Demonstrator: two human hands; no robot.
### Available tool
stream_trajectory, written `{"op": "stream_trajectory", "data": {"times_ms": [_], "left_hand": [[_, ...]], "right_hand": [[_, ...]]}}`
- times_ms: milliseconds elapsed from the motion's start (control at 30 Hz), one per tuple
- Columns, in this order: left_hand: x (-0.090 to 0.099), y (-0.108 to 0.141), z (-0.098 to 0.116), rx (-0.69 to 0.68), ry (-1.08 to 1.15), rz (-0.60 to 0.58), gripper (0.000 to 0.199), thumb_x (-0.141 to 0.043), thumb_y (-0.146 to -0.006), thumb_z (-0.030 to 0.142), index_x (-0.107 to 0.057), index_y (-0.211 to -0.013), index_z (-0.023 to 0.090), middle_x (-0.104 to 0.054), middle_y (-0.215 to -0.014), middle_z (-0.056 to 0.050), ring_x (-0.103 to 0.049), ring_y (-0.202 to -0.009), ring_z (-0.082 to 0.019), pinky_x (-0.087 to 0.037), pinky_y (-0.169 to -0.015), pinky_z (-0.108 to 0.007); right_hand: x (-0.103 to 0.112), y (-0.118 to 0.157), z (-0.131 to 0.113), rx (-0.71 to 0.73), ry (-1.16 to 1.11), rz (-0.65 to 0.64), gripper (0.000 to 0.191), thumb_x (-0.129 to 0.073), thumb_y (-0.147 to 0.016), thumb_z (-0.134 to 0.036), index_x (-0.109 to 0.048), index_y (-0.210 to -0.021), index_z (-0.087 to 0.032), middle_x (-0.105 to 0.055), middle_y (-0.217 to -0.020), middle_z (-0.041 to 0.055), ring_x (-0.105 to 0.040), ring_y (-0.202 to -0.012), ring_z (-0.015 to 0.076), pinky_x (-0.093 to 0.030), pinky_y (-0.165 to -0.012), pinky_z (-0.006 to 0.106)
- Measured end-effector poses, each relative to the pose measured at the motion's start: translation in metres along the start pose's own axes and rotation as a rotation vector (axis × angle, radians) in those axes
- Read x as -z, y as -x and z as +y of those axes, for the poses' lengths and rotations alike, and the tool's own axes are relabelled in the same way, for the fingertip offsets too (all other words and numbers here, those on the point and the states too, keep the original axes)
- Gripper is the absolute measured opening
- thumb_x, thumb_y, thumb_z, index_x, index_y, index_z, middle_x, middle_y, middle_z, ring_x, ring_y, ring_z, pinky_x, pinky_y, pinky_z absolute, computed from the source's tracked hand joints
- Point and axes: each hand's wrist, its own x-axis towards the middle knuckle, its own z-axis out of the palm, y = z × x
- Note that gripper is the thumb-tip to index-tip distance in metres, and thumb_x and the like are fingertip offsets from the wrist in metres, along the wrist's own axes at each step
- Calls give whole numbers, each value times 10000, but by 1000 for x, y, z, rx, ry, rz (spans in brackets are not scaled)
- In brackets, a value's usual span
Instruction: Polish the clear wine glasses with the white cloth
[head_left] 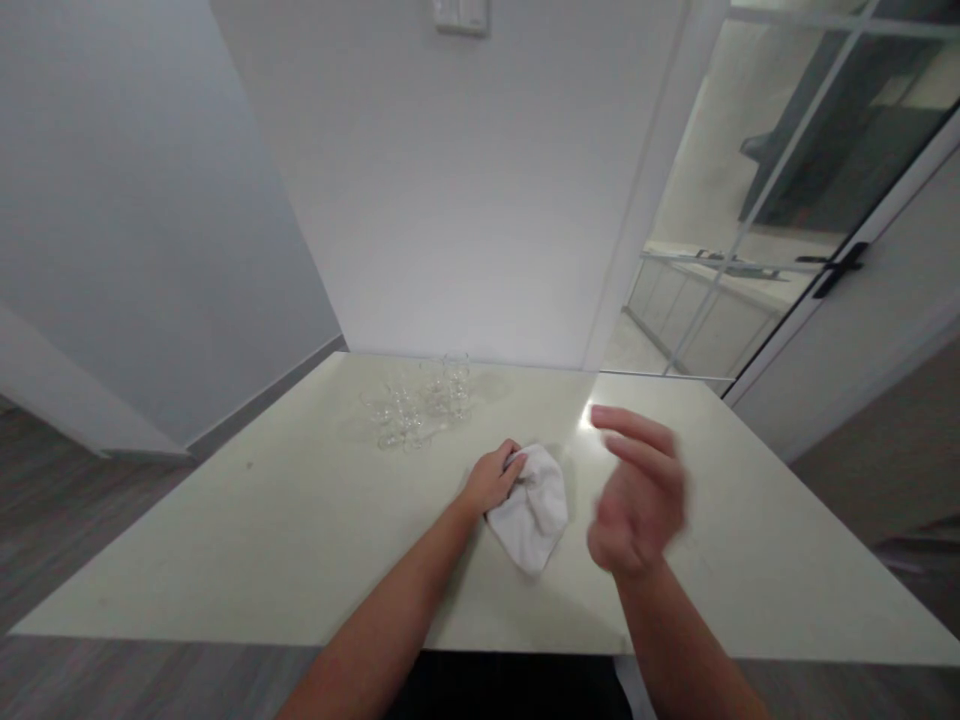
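My left hand (495,478) is closed on a white cloth (534,510) just above or on the table, left of the cloth's middle. A small dark edge shows by the thumb, and I cannot make out whether anything is inside the folds. To the right, my right hand (637,490) is raised over the table, smeared by motion. Its fingers stretch out to the left, apart from each other, and nothing shows in them. Farther back on the left stands a group of several clear glasses (405,410), close together.
The pale table (247,540) reaches back to a white wall (465,220) with a switch (460,15). A glass-paned door (712,200) with a black handle (840,270) is at the right. Grey floor (45,470) shows at the left.
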Motion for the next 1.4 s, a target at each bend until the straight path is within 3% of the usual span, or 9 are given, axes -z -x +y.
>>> {"op": "stream_trajectory", "data": {"times_ms": [200,333,533,667,767,867,933,1167,1400], "left_hand": [[0,1,0,40,203,167,266,-361,-902,451,-457,-875,204,-456,-621,52,-451,-574,-115,-312,-558,-225],[0,1,-1,54,253,240,244,-384,-894,438,-438,-887,201,-438,-631,55,-440,-580,-113,-311,-566,-225],[-3,-1,-1,32,184,276,224,-382,-899,408,-459,-900,198,-465,-659,42,-457,-597,-121,-335,-590,-239],[10,-3,1,-87,-33,352,204,-443,-877,374,-512,-912,186,-582,-830,-24,-537,-788,-158,-373,-757,-290],[36,-2,-3,-124,-250,578,226,-519,-833,356,-550,-970,178,-602,-962,-69,-532,-978,-205,-300,-927,-364],[65,0,-11,60,-343,989,352,-553,-807,368,-528,-1080,148,-568,-982,-94,-513,-985,-225,-271,-947,-399],[79,1,-17,200,-372,1141,433,-569,-792,382,-513,-1150,145,-532,-1011,-106,-497,-974,-235,-283,-920,-410],[91,-1,-28,365,-444,1086,312,-619,-747,411,-624,-964,187,-425,-1158,-123,-428,-1042,-273,-298,-876,-427],[85,-2,-36,163,-332,1138,454,-723,-643,343,-491,-987,156,-470,-1138,-120,-438,-1100,-259,-324,-937,-405]], "right_hand": [[-52,20,62,-614,-277,-287,393,-627,-740,-429,-575,-1034,-174,-625,-957,61,-575,-854,184,-470,-738,322],[-61,37,84,-848,-597,-366,325,-616,-731,-481,-613,-814,-167,-593,-703,-9,-513,-621,129,-395,-568,242],[-63,37,77,-827,-757,-398,275,-675,-691,-412,-652,-772,-151,-594,-667,-25,-493,-593,107,-373,-568,224],[-65,37,75,-872,-822,-288,249,-689,-676,-393,-681,-781,-168,-642,-710,-11,-532,-620,122,-398,-592,234],[-64,39,74,-982,-874,-89,240,-712,-645,-397,-683,-749,-183,-654,-676,-7,-544,-608,135,-404,-577,235],[-59,39,70,-975,-910,38,219,-728,-633,-381,-670,-725,-191,-640,-647,-19,-535,-600,131,-397,-567,227],[-55,37,67,-921,-934,89,208,-715,-654,-382,-646,-694,-190,-612,-611,-34,-513,-570,119,-381,-546,223],[-44,27,65,-853,-1079,311,183,-670,-709,-363,-601,-713,-194,-613,-648,-46,-534,-576,113,-412,-560,231],[-44,25,63,-928,-1142,377,269,-593,-743,-441,-627,-882,-214,-694,-858,14,-632,-831,208,-480,-754,325]]}}
